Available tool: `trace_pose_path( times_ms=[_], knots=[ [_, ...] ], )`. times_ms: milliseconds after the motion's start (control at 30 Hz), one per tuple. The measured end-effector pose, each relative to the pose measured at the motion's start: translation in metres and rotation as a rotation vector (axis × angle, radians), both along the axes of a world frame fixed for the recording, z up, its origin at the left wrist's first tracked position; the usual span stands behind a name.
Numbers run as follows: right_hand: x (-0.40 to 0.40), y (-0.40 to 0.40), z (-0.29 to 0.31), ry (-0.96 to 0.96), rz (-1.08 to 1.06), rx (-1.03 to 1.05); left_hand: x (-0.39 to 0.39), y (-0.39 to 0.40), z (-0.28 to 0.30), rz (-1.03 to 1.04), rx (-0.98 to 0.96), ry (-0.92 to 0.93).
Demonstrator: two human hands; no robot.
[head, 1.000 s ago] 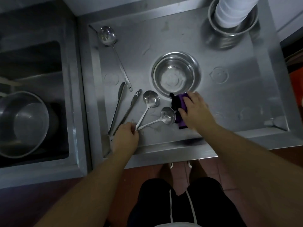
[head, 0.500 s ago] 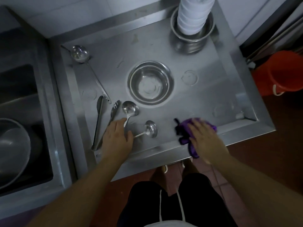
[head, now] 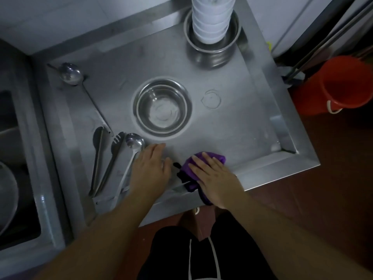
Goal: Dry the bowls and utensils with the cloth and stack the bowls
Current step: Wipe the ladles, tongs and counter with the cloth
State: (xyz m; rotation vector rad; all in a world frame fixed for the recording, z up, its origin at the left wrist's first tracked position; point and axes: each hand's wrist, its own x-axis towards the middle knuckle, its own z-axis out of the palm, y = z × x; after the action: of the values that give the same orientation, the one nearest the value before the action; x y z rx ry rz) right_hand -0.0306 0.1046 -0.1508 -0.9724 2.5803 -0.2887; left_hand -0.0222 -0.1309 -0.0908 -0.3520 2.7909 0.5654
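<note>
Left hand (head: pixel 150 168) lies flat, fingers extended, over a small ladle whose handle (head: pixel 182 184) points right toward the cloth (head: pixel 191 168). Right hand (head: pixel 215 176) presses, fingers straight, on that purple cloth at the near table edge (head: pixel 282 172). Left hand is nearer the ladle. Steel bowl (head: pixel 162 107) sits beyond. No legible writing.

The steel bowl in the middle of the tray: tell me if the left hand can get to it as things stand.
Probably yes. The left hand lies flat just short of the steel bowl, and only bare tray shows between them. The ladle sits off to its left.
</note>
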Motion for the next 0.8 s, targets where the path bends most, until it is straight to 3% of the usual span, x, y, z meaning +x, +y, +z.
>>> trace_pose_path(
  times_ms=[233, 367, 500, 667, 800],
  knots=[
    [-0.073, 0.148, -0.001, 0.071, -0.137, 0.165, -0.034, 0.042, 0.003, 0.019, 0.002, -0.010],
    [-0.112, 0.193, 0.003, 0.094, 0.059, 0.238, -0.049, 0.066, 0.006, 0.051, 0.032, -0.024],
    [-0.181, 0.175, 0.005, 0.176, 0.137, 0.183, -0.056, 0.078, 0.010, 0.098, 0.048, -0.021],
    [-0.275, 0.113, -0.001, 0.227, 0.014, 0.141, -0.055, 0.081, 0.011, 0.157, 0.054, 0.008],
    [-0.277, 0.087, -0.011, 0.180, -0.132, 0.101, -0.054, 0.082, 0.007, 0.175, 0.027, -0.002]
  ],
)
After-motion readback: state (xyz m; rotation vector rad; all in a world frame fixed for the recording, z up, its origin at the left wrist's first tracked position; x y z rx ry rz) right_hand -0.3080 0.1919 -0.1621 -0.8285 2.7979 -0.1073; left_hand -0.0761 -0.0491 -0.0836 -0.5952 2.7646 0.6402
